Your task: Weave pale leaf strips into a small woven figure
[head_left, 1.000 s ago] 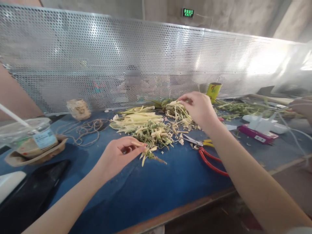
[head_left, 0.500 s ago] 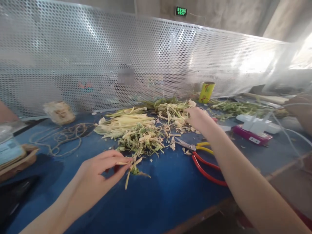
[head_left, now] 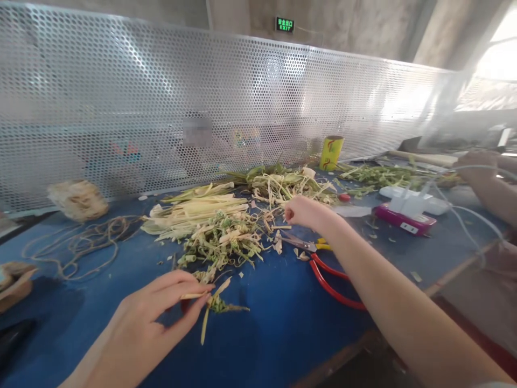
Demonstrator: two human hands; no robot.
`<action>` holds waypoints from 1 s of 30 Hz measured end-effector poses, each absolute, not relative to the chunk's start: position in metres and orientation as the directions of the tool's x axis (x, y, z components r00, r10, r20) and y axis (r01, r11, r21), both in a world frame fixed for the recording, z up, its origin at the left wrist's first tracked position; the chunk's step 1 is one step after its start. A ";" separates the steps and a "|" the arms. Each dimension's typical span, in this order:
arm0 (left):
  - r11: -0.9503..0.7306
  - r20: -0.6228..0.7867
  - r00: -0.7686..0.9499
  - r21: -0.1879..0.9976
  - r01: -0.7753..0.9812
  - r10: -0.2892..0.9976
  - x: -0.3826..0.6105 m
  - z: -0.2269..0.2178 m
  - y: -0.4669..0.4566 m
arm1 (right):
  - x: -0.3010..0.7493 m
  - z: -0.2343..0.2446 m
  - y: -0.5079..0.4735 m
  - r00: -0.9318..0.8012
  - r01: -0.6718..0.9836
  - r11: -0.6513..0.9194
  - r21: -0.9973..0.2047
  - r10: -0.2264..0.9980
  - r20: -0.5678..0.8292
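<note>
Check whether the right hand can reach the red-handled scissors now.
Probably yes: the right hand is right beside the scissors blades, only loose leaf scraps between; the left hand pinches a leaf strip.

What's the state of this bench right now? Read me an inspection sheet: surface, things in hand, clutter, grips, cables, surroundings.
Surface: blue table, littered with plant scraps.
Job's things: pale strip and small leafy bunch at the left hand; trimmings heap and shredded leaf pile further back.
Clutter: scissors beside the right forearm; twine; fibre clump; yellow cup; magenta box.
Grips: left hand pinches the pale strip; right hand curled near the leaf pile, contents not visible.
Cables: white cables by a white power strip.
Surroundings: perforated metal screen; exit sign; another person's hand far right.
</note>
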State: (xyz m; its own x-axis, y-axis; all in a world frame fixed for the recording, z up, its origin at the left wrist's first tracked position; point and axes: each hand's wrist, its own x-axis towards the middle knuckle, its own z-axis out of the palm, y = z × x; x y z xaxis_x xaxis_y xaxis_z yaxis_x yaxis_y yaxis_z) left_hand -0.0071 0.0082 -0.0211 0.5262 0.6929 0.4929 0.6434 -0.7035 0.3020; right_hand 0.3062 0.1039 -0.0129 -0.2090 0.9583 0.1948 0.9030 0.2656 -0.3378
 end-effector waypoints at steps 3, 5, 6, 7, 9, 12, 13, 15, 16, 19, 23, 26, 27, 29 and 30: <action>-0.729 0.522 0.540 0.271 0.629 0.660 -0.006 -0.019 0.009 | 0.292 -0.011 0.100 -0.172 0.956 0.163 -0.245 0.985 -0.016; -0.738 0.529 0.551 0.249 0.627 0.646 -0.005 -0.019 0.009 | 0.285 -0.008 0.096 -0.136 0.976 0.117 -0.185 0.986 -0.092; -0.741 0.531 0.554 0.241 0.626 0.641 -0.005 -0.019 0.009 | 0.283 -0.006 0.095 -0.117 0.982 0.099 -0.160 0.987 -0.112; -0.746 0.534 0.558 0.233 0.624 0.634 -0.005 -0.019 0.009 | 0.282 -0.004 0.093 -0.098 0.987 0.081 -0.137 0.987 -0.125; -0.756 0.546 0.566 0.215 0.618 0.617 -0.006 -0.021 0.009 | 0.281 0.001 0.090 -0.060 0.994 0.046 -0.099 0.988 -0.143; -0.766 0.565 0.567 0.199 0.611 0.599 -0.008 -0.022 0.009 | 0.281 0.006 0.087 -0.002 0.998 -0.007 -0.060 0.988 -0.155; -0.765 0.563 0.567 0.199 0.613 0.601 -0.008 -0.022 0.009 | 0.281 0.007 0.087 0.017 0.998 -0.025 -0.052 0.988 -0.151; -0.758 0.553 0.566 0.203 0.620 0.611 -0.008 -0.022 0.009 | 0.283 0.010 0.087 0.058 0.997 -0.063 -0.041 0.991 -0.122; -0.757 0.551 0.567 0.200 0.622 0.612 -0.008 -0.021 0.009 | 0.284 0.010 0.087 0.077 0.996 -0.081 -0.039 0.992 -0.099; -0.779 0.560 0.592 0.167 0.605 0.580 -0.008 -0.020 0.010 | 0.288 0.012 0.087 0.081 0.995 -0.082 -0.048 0.997 -0.015; -0.785 0.554 0.601 0.171 0.595 0.576 -0.007 -0.020 0.011 | 0.281 0.014 0.085 -0.166 0.979 0.161 -0.122 0.986 -0.029; -0.763 0.506 0.596 0.227 0.605 0.623 -0.006 -0.023 0.009 | 0.272 0.014 0.079 -0.393 0.909 0.370 -0.192 0.914 -0.099; -0.755 0.487 0.595 0.249 0.606 0.639 -0.006 -0.023 0.008 | 0.270 0.014 0.077 -0.449 0.884 0.418 -0.212 0.884 -0.129; -0.742 0.459 0.594 0.284 0.607 0.661 -0.005 -0.023 0.006 | 0.269 0.013 0.074 -0.523 0.845 0.478 -0.239 0.832 -0.186; -0.737 0.448 0.593 0.295 0.608 0.669 -0.005 -0.023 0.005 | 0.270 0.012 0.073 -0.538 0.838 0.491 -0.241 0.817 -0.207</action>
